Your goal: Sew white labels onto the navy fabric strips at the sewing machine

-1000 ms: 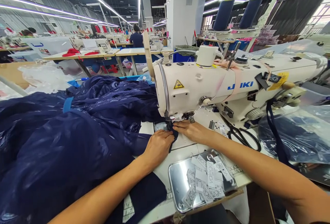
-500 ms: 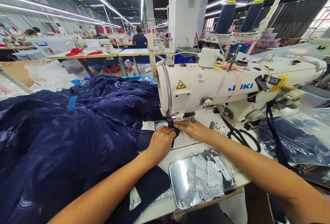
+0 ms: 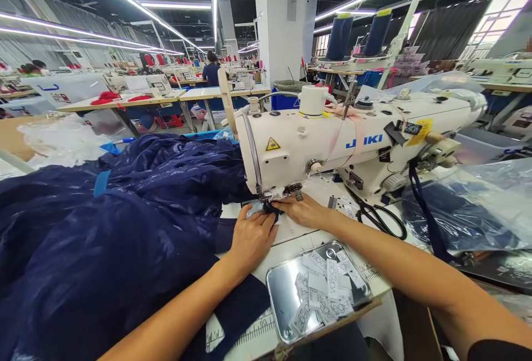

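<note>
My left hand (image 3: 254, 237) presses navy fabric (image 3: 112, 250) flat beneath the needle end of the sewing machine (image 3: 332, 139), fingers bent, thumb spread. My right hand (image 3: 303, 211) lies with fingers extended at the right of the needle area; I cannot tell whether it pinches cloth. The fabric spreads from the needle across the left side.

Containers: shiny metal tray (image 3: 282, 304), in front of my right hand, holds a loose pile of printed white labels (image 3: 331, 280), overlapping at various angles. Clear plastic bag (image 3: 499, 183), at right, contains folded dark blue material (image 3: 465, 217). Black-handled scissors (image 3: 384, 219) lie between machine and tray.
</note>
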Available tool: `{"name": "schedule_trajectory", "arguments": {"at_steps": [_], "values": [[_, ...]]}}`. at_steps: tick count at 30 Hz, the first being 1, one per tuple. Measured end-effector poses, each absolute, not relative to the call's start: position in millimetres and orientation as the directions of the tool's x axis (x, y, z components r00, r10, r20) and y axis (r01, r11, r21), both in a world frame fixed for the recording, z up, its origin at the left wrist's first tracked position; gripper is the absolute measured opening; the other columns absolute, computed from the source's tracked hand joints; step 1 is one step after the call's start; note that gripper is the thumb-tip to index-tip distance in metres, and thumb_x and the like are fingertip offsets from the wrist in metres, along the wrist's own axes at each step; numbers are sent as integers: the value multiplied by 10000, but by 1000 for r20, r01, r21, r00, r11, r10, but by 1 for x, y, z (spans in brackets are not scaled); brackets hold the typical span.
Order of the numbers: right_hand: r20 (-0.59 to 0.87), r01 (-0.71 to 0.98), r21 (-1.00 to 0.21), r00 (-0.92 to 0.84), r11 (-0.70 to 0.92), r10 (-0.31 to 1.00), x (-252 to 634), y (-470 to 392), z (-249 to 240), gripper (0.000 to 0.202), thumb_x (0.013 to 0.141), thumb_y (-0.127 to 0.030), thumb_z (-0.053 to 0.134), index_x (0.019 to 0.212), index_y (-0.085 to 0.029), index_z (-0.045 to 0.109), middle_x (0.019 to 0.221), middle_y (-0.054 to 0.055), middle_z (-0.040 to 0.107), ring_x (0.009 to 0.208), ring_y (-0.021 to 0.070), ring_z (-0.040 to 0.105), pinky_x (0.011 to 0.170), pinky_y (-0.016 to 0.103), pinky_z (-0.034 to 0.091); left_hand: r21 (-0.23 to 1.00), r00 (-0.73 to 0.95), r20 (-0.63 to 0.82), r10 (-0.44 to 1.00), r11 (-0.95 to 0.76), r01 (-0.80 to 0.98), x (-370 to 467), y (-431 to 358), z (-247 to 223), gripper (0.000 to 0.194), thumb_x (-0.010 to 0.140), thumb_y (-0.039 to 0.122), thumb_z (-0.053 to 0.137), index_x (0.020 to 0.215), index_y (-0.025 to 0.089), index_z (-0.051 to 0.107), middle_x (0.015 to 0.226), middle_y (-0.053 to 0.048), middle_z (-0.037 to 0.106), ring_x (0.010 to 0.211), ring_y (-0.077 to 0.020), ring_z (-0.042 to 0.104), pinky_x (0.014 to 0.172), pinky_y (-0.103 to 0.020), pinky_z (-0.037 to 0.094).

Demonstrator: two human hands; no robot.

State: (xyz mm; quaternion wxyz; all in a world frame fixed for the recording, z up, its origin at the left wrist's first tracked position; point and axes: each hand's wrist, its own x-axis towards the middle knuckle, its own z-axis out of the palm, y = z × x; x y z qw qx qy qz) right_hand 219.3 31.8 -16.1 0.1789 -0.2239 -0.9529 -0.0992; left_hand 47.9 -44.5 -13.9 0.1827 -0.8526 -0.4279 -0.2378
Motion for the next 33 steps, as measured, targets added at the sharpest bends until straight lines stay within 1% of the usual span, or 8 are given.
{"name": "schedule_trajectory", "arguments": {"at_steps": [6,8,12,14,18,22,26,33], "values": [[386,447,21,-829,894,405,222,25,-8,263,792,-172,470,990,-142,640,978,84,643,816,193,588,796,368,437,-173,541,487,686,-532,829,23,-51,-7,292,801,73,394,1009,144,585,793,-66,669,807,-216,588,857,-449,330],[365,436,-25,-834,900,414,221,18,-7,260,790,-208,492,994,-138,638,966,87,627,828,191,574,766,342,447,-109,482,480,733,-495,862,9,-42,-3,298,792,64,384,983,151,596,809,-64,671,797,-212,588,832,-438,349],[377,425,-62,-828,903,416,218,7,-10,292,803,-250,504,1030,-107,619,962,115,583,894,212,533,758,334,454,134,292,447,846,-386,913,-4,-24,1,287,751,73,404,929,164,609,885,-59,667,819,-196,589,758,-378,391],[403,422,-62,-818,904,410,217,6,-13,286,818,-237,484,1033,-104,617,956,117,574,883,208,527,772,342,451,152,293,443,847,-394,907,-1,-22,1,290,717,80,437,926,174,614,913,-59,656,851,-202,578,774,-385,383],[442,409,-96,-799,907,407,218,9,-18,265,819,-200,467,1020,-125,621,985,106,569,874,193,521,780,334,449,-21,461,483,745,-516,856,11,-27,0,265,711,139,517,950,191,618,947,-65,631,930,-238,533,847,-437,326],[459,370,-175,-789,912,408,219,12,-17,238,813,-174,461,965,-140,642,969,84,585,873,184,526,815,337,438,-154,551,470,689,-550,821,13,-30,-1,220,769,143,496,952,183,612,877,-58,631,878,-235,526,823,-434,321],[479,307,-254,-784,917,395,219,15,-17,218,798,-163,474,926,-144,648,942,75,597,854,168,541,811,323,444,-217,573,458,680,-540,813,11,-30,-2,214,807,122,442,919,179,615,789,-52,612,780,-210,517,768,-406,335],[500,287,-293,-767,912,402,218,18,-24,238,785,-146,479,960,-154,638,955,75,594,877,169,549,815,334,453,-255,632,475,613,-591,765,13,-28,-7,189,818,132,461,880,185,631,725,-31,583,718,-181,488,754,-385,328]]}}
